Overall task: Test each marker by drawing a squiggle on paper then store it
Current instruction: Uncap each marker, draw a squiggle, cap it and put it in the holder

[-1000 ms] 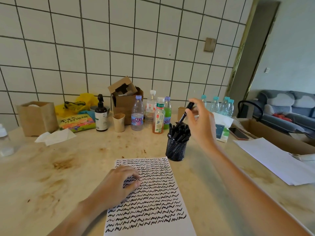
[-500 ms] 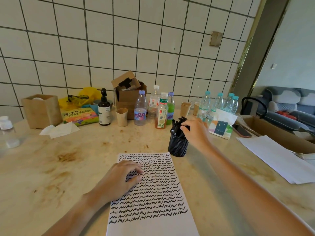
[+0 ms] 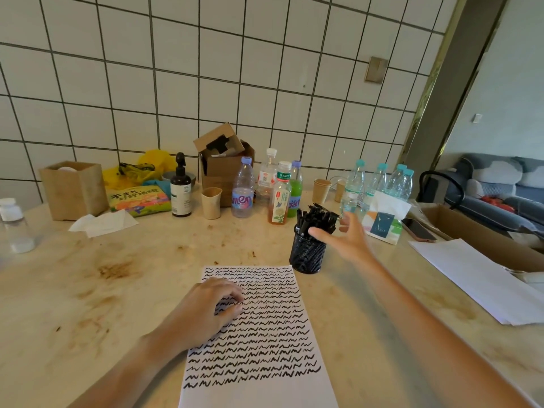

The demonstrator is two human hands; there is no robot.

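Observation:
A white sheet of paper (image 3: 265, 348) covered in rows of black squiggles lies in front of me on the counter. My left hand (image 3: 206, 307) rests on its upper left part, fingers loosely curled, holding nothing. A black mesh pen cup (image 3: 307, 254) stands just beyond the sheet's top right corner, packed with several black markers (image 3: 316, 217). My right hand (image 3: 344, 237) hovers just right of the cup with fingers spread and empty.
Bottles (image 3: 243, 187), paper cups (image 3: 211, 201), a cardboard box (image 3: 223, 169) and a pump bottle (image 3: 180, 189) line the tiled wall. A tissue pack (image 3: 382, 222), a phone (image 3: 418, 231) and blank sheets (image 3: 477, 278) lie to the right. A wooden box (image 3: 73, 189) stands at left.
My right hand lowered a black marker into the cup, let go and drew back to the right, now empty. My left hand stayed on the paper.

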